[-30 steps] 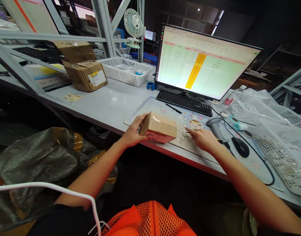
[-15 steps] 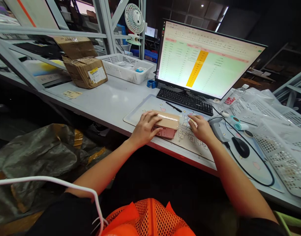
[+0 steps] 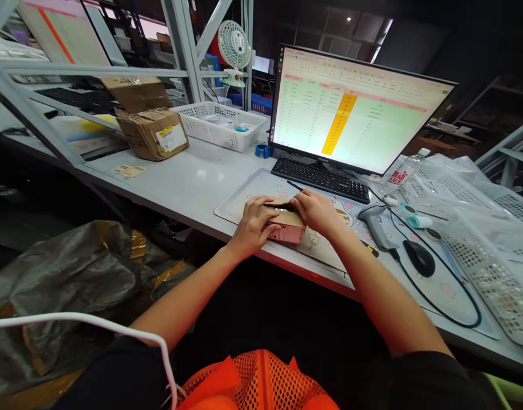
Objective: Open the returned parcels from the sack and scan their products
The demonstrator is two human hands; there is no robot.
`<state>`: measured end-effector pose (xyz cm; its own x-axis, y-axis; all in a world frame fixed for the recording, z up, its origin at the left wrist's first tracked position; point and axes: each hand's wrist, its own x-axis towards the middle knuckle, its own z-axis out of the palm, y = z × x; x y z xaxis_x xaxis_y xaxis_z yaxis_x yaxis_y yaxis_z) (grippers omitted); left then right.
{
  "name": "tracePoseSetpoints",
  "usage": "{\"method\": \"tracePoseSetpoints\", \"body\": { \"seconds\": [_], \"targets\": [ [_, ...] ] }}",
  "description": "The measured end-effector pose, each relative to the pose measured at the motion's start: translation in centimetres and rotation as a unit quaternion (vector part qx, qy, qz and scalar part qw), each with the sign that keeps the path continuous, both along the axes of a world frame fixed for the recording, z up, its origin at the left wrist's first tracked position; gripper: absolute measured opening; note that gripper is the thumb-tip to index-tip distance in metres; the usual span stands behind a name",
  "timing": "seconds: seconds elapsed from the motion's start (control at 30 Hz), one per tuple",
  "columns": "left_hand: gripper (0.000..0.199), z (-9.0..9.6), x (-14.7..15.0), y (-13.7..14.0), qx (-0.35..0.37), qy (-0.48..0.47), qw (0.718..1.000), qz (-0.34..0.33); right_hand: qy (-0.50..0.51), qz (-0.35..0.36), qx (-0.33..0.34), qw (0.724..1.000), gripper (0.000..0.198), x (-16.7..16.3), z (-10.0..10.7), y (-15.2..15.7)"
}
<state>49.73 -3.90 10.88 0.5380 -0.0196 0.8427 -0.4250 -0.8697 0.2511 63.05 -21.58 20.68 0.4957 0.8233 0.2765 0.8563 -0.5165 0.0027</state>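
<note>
A small cardboard box (image 3: 287, 232) lies near the front edge of the desk, on a patterned desk mat (image 3: 233, 204). Its top flap is partly raised, with a dark gap beneath. My left hand (image 3: 253, 226) grips the box's left end, thumb on the front side and fingers over the top. At the right end, my right hand (image 3: 316, 212) has its fingers curled on the lifted flap. A black pen (image 3: 294, 186) lies just beyond the right hand. To the right rests a grey barcode scanner (image 3: 378, 228).
A monitor (image 3: 355, 114) and black keyboard (image 3: 320, 179) stand behind the box. A mouse (image 3: 419, 257) and white baskets (image 3: 492, 273) are at right. Farther left are an opened carton (image 3: 152, 136), a white basket (image 3: 221, 128) and a metal frame (image 3: 184, 51).
My right hand has moved left from the mat onto the box, and the top flap has lifted, showing a dark gap. My left hand still holds the left end.
</note>
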Motion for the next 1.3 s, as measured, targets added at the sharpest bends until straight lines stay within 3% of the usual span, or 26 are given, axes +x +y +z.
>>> {"method": "tracePoseSetpoints", "body": {
  "seconds": [0.07,0.2,0.37,0.47,0.57,0.67,0.8,0.9,0.97,1.07,1.17,1.23,1.3],
  "targets": [
    [0.023,0.0,-0.3,-0.2,0.007,0.004,1.0,0.004,0.019,-0.043,0.028,0.998,0.037,0.8,0.0,0.9],
    [0.023,1.1,-1.3,-0.3,0.032,0.041,0.998,0.018,0.176,-0.081,0.098,0.976,0.04,3.2,-0.7,2.7],
    [0.02,5.4,-1.7,-0.2,0.088,0.207,0.974,0.008,0.248,-0.071,0.1,0.961,0.045,4.5,-1.4,3.3],
    [0.033,7.8,-1.5,-0.7,0.124,0.278,0.951,0.052,0.254,-0.072,0.109,0.958,0.044,4.4,-1.5,3.1],
    [0.041,8.9,-1.5,-1.7,0.166,0.296,0.936,0.095,0.259,-0.065,0.115,0.957,0.044,4.3,-1.6,3.0],
    [0.018,8.0,-1.8,-2.9,0.187,0.252,0.94,0.137,0.262,-0.067,0.121,0.955,0.044,4.5,-1.9,2.8],
    [0.018,4.1,-3.1,-4.0,0.199,0.131,0.956,0.171,0.268,-0.064,0.132,0.952,0.045,4.8,-2.4,2.5],
    [0.01,2.2,-4.5,-4.0,0.159,0.074,0.976,0.132,0.262,-0.057,0.139,0.953,0.045,5.0,-2.9,2.5],
    [0.009,2.5,-5.3,-3.7,0.132,0.085,0.984,0.082,0.241,-0.052,0.157,0.956,0.043,5.1,-3.3,2.6],
    [0.022,4.8,-5.9,-2.5,0.112,0.146,0.983,0.019,0.143,-0.016,0.274,0.951,0.026,4.7,-3.3,2.5],
    [0.023,7.6,-5.5,-0.9,0.096,0.207,0.973,-0.023,0.018,0.052,0.412,0.91,0.022,2.8,-2.6,1.3],
    [0.023,9.0,-4.7,0.3,0.085,0.249,0.963,-0.052,-0.008,0.101,0.429,0.898,0.025,0.8,-1.9,0.1],
    [0.025,9.8,-3.7,1.2,0.093,0.291,0.95,-0.07,0.015,0.153,0.371,0.916,0.027,-1.3,-1.4,-1.3]
  ]
}}
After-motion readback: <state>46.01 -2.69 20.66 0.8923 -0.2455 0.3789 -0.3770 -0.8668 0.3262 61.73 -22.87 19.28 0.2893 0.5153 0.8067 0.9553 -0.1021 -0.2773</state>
